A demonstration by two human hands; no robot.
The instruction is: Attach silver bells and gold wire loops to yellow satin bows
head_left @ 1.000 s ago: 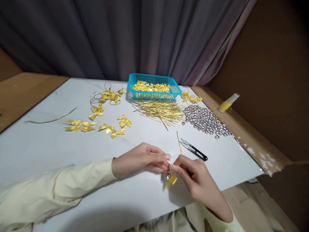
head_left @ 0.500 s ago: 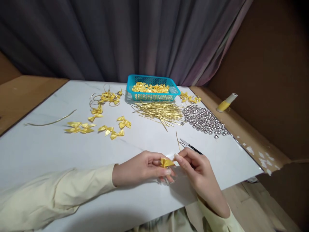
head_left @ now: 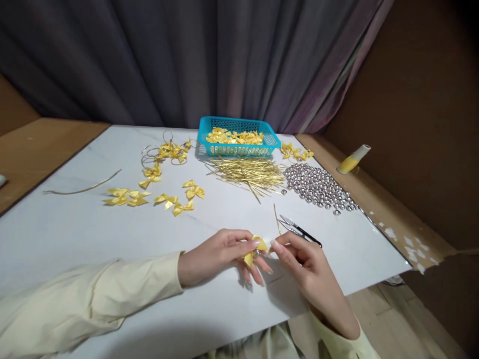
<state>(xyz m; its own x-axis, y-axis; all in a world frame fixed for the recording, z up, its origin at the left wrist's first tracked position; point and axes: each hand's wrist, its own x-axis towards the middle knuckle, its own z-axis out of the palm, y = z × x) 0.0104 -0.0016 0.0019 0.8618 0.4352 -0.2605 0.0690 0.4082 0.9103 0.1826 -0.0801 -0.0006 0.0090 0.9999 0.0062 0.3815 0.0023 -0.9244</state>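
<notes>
My left hand (head_left: 232, 249) pinches a yellow ribbon bow (head_left: 248, 260) between thumb and forefinger, its other fingers spread below. A small round silver piece (head_left: 256, 253) shows against the bow. Just to the right, my right hand (head_left: 307, 269) has thumb and forefinger pressed together close to the bow; what lies between those fingertips is too small to make out. Beyond the right hand lie black-handled thread snips (head_left: 305, 234) with their blades apart. A short gold wire (head_left: 276, 218) lies beside the blades.
A blue basket (head_left: 239, 150) of yellow bows stands at the back. Before it lie a heap of gold wire ties (head_left: 247, 174) and a pile of silver pieces (head_left: 318, 184). Loose bows (head_left: 164, 200) lie left, near a single wire (head_left: 84, 188). A yellow thread spool (head_left: 354, 159) stands right.
The bow has turned in my left hand, its tail now pointing down, and the left thumb has shifted up onto it. The left lower fingers have spread. My right hand keeps its pinch.
</notes>
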